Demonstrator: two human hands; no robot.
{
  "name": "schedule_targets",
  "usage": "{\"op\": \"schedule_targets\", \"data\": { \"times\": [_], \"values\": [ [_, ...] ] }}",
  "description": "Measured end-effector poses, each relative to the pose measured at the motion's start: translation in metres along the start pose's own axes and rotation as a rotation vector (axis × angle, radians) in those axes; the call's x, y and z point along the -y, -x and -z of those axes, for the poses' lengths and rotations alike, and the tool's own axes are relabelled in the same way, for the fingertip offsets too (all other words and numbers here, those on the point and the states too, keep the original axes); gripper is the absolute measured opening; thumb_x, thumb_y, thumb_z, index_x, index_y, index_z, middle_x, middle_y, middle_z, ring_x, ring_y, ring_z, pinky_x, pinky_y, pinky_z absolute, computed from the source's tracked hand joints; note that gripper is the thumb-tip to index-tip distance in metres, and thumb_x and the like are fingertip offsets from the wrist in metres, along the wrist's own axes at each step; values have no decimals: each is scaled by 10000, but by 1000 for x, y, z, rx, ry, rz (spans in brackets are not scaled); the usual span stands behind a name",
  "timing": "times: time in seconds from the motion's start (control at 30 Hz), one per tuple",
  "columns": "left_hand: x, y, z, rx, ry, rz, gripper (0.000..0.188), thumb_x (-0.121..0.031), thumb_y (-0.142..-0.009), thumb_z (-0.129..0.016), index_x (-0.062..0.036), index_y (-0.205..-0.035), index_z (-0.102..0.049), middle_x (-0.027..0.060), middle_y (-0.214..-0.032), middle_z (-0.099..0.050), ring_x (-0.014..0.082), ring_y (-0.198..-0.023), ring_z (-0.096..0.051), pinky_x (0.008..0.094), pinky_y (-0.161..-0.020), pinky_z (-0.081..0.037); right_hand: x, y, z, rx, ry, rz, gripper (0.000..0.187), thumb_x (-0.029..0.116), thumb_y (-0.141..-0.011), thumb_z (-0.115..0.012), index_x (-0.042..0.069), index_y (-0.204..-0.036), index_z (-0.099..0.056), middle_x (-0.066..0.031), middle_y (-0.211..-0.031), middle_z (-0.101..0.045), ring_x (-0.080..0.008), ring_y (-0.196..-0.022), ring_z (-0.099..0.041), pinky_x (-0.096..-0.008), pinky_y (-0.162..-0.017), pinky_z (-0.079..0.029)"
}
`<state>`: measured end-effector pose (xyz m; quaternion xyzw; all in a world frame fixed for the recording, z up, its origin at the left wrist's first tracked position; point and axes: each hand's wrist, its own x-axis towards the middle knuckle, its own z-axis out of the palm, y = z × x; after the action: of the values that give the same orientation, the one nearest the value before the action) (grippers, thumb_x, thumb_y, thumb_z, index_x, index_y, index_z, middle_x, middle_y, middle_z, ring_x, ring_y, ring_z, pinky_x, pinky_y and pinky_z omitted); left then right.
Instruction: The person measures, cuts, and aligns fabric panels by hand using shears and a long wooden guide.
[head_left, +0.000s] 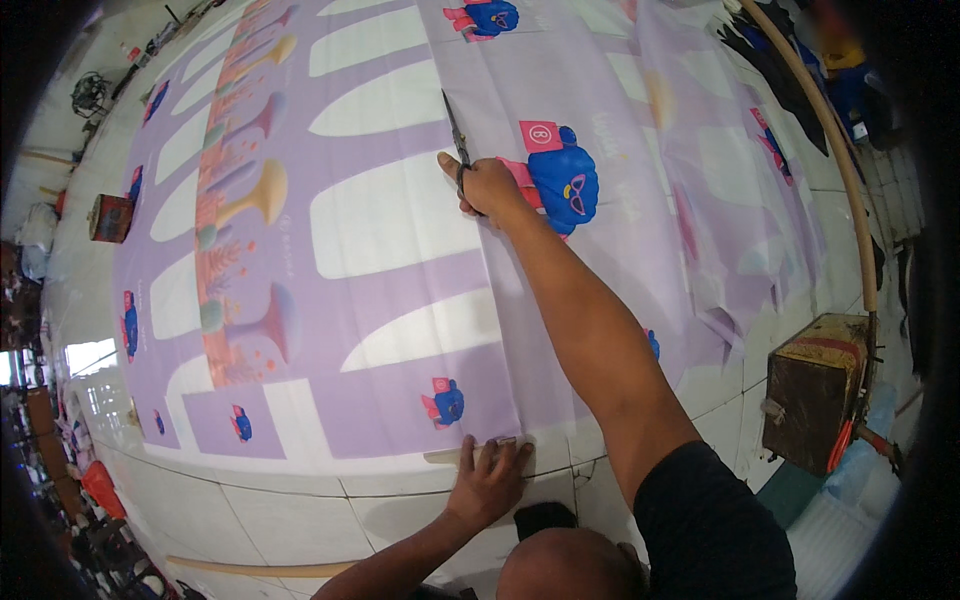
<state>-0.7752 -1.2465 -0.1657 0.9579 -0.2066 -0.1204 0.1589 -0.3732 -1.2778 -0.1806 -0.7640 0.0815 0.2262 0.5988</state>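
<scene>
A large printed lilac sheet (400,300) with white shapes and blue cartoon figures lies spread over the tiled floor. My right arm is stretched far across it. In my right hand (485,187) is a pair of dark scissors (455,130), its blades pointing away from me along the seam between the white-patterned part and the plainer lilac part. My fingers sit in the handles; whether the blades bite into the sheet I cannot tell. My left hand (489,483) presses with spread fingertips on the sheet's near edge, beside a thin pale strip (445,457).
A worn metal box (815,395) stands at right, near a long curved wooden pole (840,150). Loose sheeting lies crumpled (735,240) on the right. A small rusty tin block (110,218) rests at the left edge. Another wooden pole (260,570) lies on the near tiles.
</scene>
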Motion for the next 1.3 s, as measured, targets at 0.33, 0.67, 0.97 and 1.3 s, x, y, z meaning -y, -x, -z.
{"op": "schedule_targets", "data": {
  "times": [0.33, 0.67, 0.97, 1.3],
  "values": [
    [1, 1, -1, 43, 46, 10, 605, -364, -832, -644, -123, -1366, -494, 145, -1237, -518, 349, -1142, -510, 667, -1001, -339, 38, -49, -3, 7, -20, 29, 553, 507, -841, -696, 31, -609, -536, -81, -537, -540, -179, -450, -539, -348, -432, -411],
    [60, -107, 71, -82, 287, 97, 785, -456, -812, -689, -94, -1444, -397, 183, -1067, -591, 350, -961, -597, 462, -871, -476, 23, -76, 1, 42, -80, 17, 588, 552, -841, -667, 37, -580, -557, -105, -527, -573, -182, -473, -568, -351, -474, -446],
    [206, -258, 94, -458, -74, 501, 837, -526, -856, -599, -2, -1449, -326, 287, -1483, -287, 446, -1414, -207, 553, -1164, -128, 46, -68, -8, 48, 18, -48, 589, 562, -855, -662, 52, -603, -513, -53, -527, -508, -144, -445, -505, -298, -438, -414],
    [201, -275, 107, -325, 5, 563, 872, -581, -766, -662, -78, -1429, -401, 276, -1468, -302, 454, -1404, -222, 583, -1146, -142, 32, -78, 5, 52, 119, -80, 587, 580, -879, -612, 37, -668, -543, -89, -593, -549, -199, -550, -574, -348, -541, -465]
  ]
}}
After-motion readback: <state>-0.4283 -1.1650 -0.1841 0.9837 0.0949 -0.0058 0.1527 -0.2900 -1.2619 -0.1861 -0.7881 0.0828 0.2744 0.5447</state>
